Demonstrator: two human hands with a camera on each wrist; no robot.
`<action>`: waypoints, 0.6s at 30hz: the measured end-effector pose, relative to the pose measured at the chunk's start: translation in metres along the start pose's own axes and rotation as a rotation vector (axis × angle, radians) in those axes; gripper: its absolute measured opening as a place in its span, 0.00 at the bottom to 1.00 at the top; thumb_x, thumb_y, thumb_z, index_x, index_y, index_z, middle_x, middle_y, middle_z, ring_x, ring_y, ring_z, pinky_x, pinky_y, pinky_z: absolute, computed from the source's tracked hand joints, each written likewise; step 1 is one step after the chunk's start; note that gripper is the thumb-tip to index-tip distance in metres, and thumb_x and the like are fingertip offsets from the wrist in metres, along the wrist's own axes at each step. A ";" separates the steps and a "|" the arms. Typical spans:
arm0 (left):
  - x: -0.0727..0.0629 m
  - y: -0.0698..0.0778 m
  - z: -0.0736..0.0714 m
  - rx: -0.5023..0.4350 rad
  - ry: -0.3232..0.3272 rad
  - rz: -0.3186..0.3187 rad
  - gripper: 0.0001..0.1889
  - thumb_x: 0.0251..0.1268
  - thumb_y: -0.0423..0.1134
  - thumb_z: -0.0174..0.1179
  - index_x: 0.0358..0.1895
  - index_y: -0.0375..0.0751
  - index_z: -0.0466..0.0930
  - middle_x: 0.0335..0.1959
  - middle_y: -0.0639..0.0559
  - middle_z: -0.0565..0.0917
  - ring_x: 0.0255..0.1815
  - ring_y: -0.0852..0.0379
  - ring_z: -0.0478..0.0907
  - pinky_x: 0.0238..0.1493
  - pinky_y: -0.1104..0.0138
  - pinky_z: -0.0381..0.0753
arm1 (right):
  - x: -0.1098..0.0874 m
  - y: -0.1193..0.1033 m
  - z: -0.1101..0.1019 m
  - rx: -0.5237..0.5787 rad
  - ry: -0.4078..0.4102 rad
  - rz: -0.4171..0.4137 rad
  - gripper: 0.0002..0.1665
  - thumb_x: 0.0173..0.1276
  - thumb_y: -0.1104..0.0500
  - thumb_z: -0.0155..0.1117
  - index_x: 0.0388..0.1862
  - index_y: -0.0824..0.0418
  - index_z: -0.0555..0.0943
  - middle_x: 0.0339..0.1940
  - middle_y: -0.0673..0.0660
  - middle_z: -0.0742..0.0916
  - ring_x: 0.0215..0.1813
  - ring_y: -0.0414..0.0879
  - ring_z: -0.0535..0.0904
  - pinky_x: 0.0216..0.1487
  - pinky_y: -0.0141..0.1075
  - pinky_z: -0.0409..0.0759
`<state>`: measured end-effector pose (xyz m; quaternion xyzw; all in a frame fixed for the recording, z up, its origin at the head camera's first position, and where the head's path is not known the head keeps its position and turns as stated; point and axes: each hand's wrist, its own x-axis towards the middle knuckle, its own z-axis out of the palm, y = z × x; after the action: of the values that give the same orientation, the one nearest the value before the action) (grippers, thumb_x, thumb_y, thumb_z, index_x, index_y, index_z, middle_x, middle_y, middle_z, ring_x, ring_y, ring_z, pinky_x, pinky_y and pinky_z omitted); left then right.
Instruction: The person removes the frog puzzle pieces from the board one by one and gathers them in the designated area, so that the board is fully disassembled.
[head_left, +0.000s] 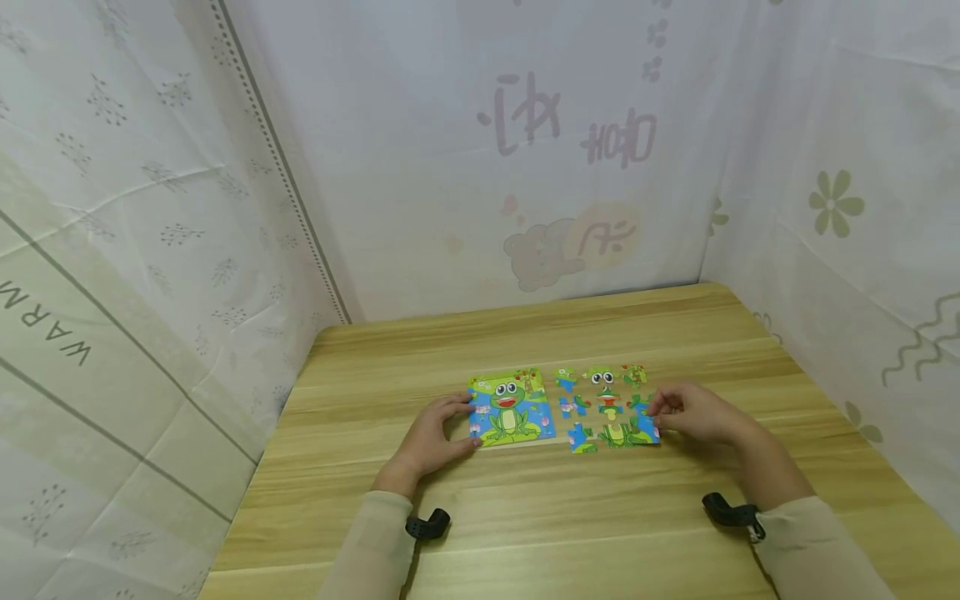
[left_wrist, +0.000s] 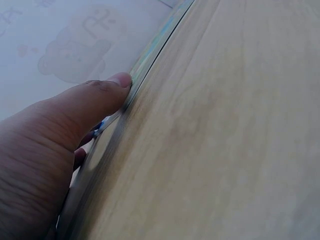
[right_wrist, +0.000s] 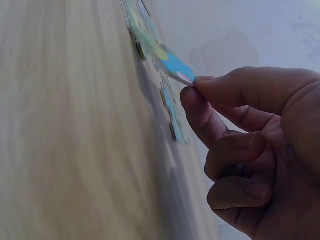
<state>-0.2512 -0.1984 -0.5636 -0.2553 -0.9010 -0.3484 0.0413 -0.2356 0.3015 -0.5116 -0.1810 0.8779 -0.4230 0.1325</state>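
Note:
A frog picture board [head_left: 510, 414] lies on the table, left of several loose jigsaw pieces [head_left: 609, 403] set out in rows with the same frog picture. My left hand [head_left: 431, 433] holds the board at its near left corner, fingers along the left side and thumb at the near edge. In the left wrist view the thumb [left_wrist: 92, 105] touches the board's edge. With thumb and forefinger, my right hand [head_left: 693, 414] pinches a blue and green jigsaw piece [right_wrist: 176, 66] by its edge. That piece is tilted and overlaps the others in the right wrist view.
The wood-grain table [head_left: 510, 525] has patterned cloth [head_left: 435, 167] hanging behind it and on both sides. A black strap device [head_left: 429, 525] sits at the left wrist, another black device [head_left: 729, 510] at the right.

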 end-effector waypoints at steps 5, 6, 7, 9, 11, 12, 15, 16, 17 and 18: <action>0.001 0.000 0.000 0.002 -0.011 -0.015 0.32 0.60 0.51 0.79 0.66 0.44 0.82 0.75 0.53 0.74 0.78 0.49 0.66 0.79 0.51 0.63 | -0.005 0.008 -0.004 0.018 -0.025 0.021 0.03 0.73 0.66 0.68 0.43 0.64 0.84 0.36 0.56 0.86 0.33 0.45 0.76 0.30 0.33 0.77; 0.001 0.000 0.000 0.000 -0.009 -0.011 0.32 0.60 0.51 0.79 0.66 0.44 0.83 0.75 0.53 0.74 0.78 0.48 0.66 0.79 0.50 0.64 | -0.006 0.009 -0.004 0.014 -0.026 0.025 0.02 0.73 0.66 0.68 0.43 0.64 0.84 0.36 0.56 0.86 0.33 0.45 0.76 0.31 0.33 0.77; 0.002 0.000 0.000 -0.003 -0.008 -0.008 0.32 0.60 0.51 0.79 0.65 0.43 0.83 0.75 0.52 0.74 0.78 0.48 0.66 0.79 0.50 0.64 | -0.006 0.010 -0.005 0.011 -0.025 0.030 0.02 0.73 0.66 0.68 0.43 0.64 0.84 0.36 0.56 0.86 0.33 0.46 0.76 0.31 0.33 0.77; 0.002 0.000 -0.001 -0.001 -0.006 -0.007 0.32 0.60 0.51 0.79 0.66 0.43 0.83 0.75 0.52 0.74 0.78 0.48 0.66 0.78 0.50 0.64 | -0.006 0.012 -0.005 0.002 -0.020 0.042 0.03 0.73 0.65 0.68 0.43 0.63 0.85 0.37 0.56 0.86 0.35 0.46 0.76 0.32 0.34 0.77; 0.002 0.001 -0.001 0.001 -0.005 -0.006 0.32 0.60 0.51 0.79 0.66 0.43 0.83 0.75 0.53 0.74 0.78 0.48 0.66 0.78 0.50 0.64 | -0.007 0.013 -0.005 0.000 -0.012 0.059 0.03 0.73 0.65 0.68 0.43 0.63 0.85 0.37 0.55 0.86 0.35 0.47 0.76 0.32 0.34 0.76; 0.002 0.001 -0.001 0.001 -0.004 -0.005 0.32 0.60 0.51 0.79 0.66 0.44 0.83 0.75 0.53 0.74 0.78 0.48 0.66 0.78 0.50 0.64 | -0.007 0.014 -0.004 0.004 -0.009 0.068 0.03 0.73 0.65 0.69 0.43 0.63 0.85 0.37 0.55 0.86 0.35 0.47 0.76 0.32 0.34 0.76; 0.001 0.001 -0.001 -0.004 0.001 -0.001 0.32 0.60 0.51 0.79 0.65 0.44 0.83 0.75 0.53 0.74 0.77 0.48 0.67 0.78 0.49 0.65 | -0.007 0.016 -0.003 0.021 -0.006 0.090 0.03 0.73 0.65 0.68 0.43 0.63 0.85 0.37 0.55 0.86 0.34 0.47 0.75 0.31 0.34 0.76; 0.001 0.001 -0.001 -0.007 0.003 0.002 0.32 0.60 0.51 0.79 0.65 0.44 0.83 0.75 0.52 0.74 0.77 0.47 0.67 0.78 0.48 0.65 | -0.008 0.017 -0.003 0.027 -0.006 0.095 0.03 0.73 0.65 0.68 0.43 0.63 0.85 0.37 0.55 0.85 0.33 0.47 0.75 0.31 0.34 0.76; 0.000 0.001 0.000 -0.009 0.004 0.006 0.32 0.60 0.51 0.79 0.65 0.44 0.83 0.75 0.52 0.74 0.77 0.46 0.67 0.77 0.47 0.65 | -0.008 0.018 -0.002 0.034 -0.007 0.099 0.03 0.73 0.64 0.68 0.43 0.63 0.85 0.37 0.56 0.85 0.33 0.47 0.75 0.30 0.34 0.76; 0.000 0.001 0.000 -0.010 0.003 0.006 0.32 0.60 0.52 0.79 0.65 0.44 0.83 0.75 0.52 0.74 0.77 0.46 0.67 0.77 0.47 0.65 | -0.008 0.018 -0.002 0.039 -0.008 0.098 0.03 0.73 0.64 0.68 0.43 0.63 0.85 0.37 0.56 0.85 0.33 0.47 0.75 0.31 0.34 0.77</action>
<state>-0.2509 -0.1980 -0.5629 -0.2574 -0.8984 -0.3533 0.0424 -0.2331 0.3169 -0.5240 -0.1366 0.8768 -0.4323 0.1599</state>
